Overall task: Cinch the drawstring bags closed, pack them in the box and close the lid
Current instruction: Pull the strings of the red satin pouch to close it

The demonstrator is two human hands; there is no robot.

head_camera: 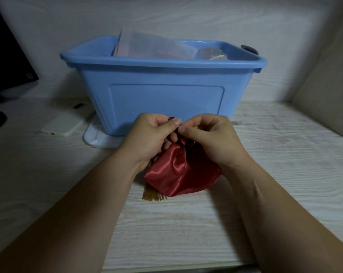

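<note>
From the head camera, the red bag [181,174] lies on the wooden table [265,174] just in front of the blue box [162,95], with its gathered mouth turned up toward the box. Both hands meet at that mouth. The left hand [151,134] has thumb and fingers curled in, pinching at the neck where a small red bead shows. The right hand [212,138] is also curled, pinching the puckered cloth beside it. The cord itself is too thin and too hidden to make out, so which hand has the string and which the fabric is probably, not certainly, as told. The cloth is shiny satin, soft and limp, and looks light. It will likely slide under the fingers and sag if lifted by one corner, so the cinched neck is the sound place to hold it, with the body left to hang. A gold tassel [154,196] trails from the near end and could snag on the box rim. The box stands open on a flat white piece, seemingly its lid [99,138], and holds clear plastic packets [153,44]. A white phone [66,125] lies to the left.
</note>
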